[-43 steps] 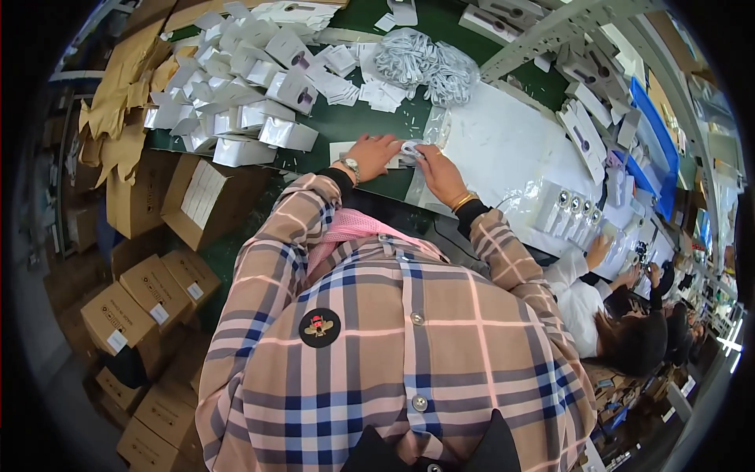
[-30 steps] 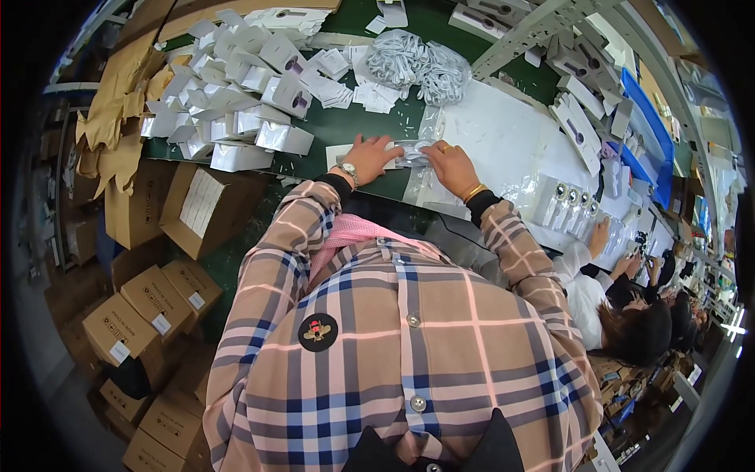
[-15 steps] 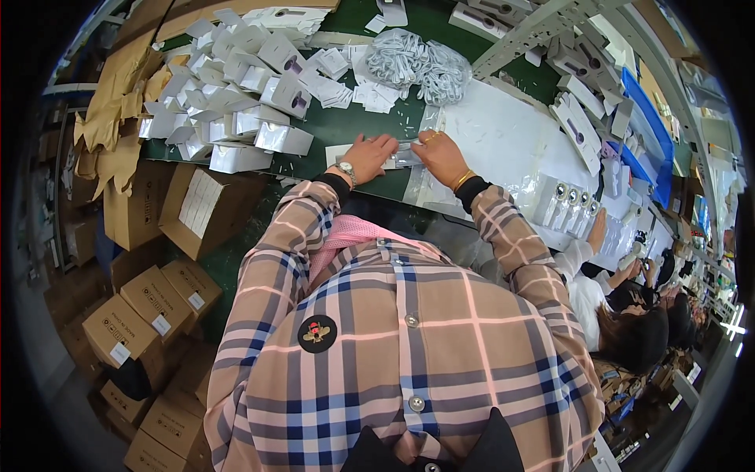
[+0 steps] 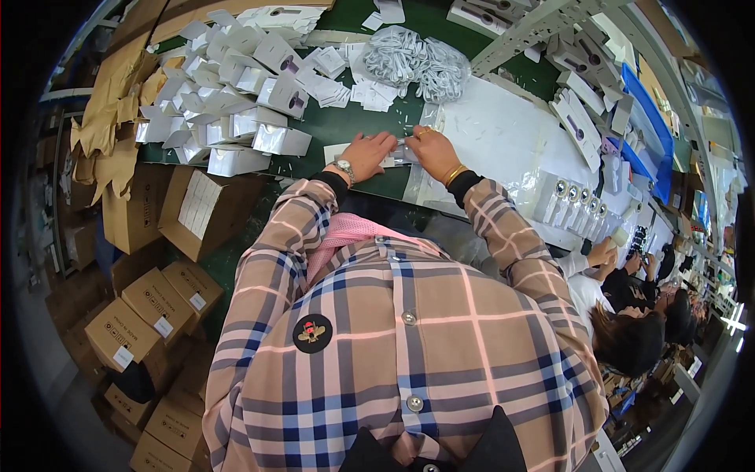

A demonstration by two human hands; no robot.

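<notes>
Above the table's near edge, my left hand lies with bent fingers pointing right, at one end of a small clear plastic packet. My right hand pinches the packet's other end, its fingers closed. What is inside the packet is too small to make out. A flat white card sticks out to the left from under my left hand. Just beyond the hands, bundles of coiled white cables are heaped beside loose white slips.
Many open white boxes are piled on the left of the green table. Clear plastic sheeting covers the right, with several packed items on it. Cardboard cartons stand lower left. Co-workers sit at right.
My right hand has shifted slightly left, toward my left hand, and less of the packet shows between them. At right, a co-worker's hand has drawn back from the packed items.
</notes>
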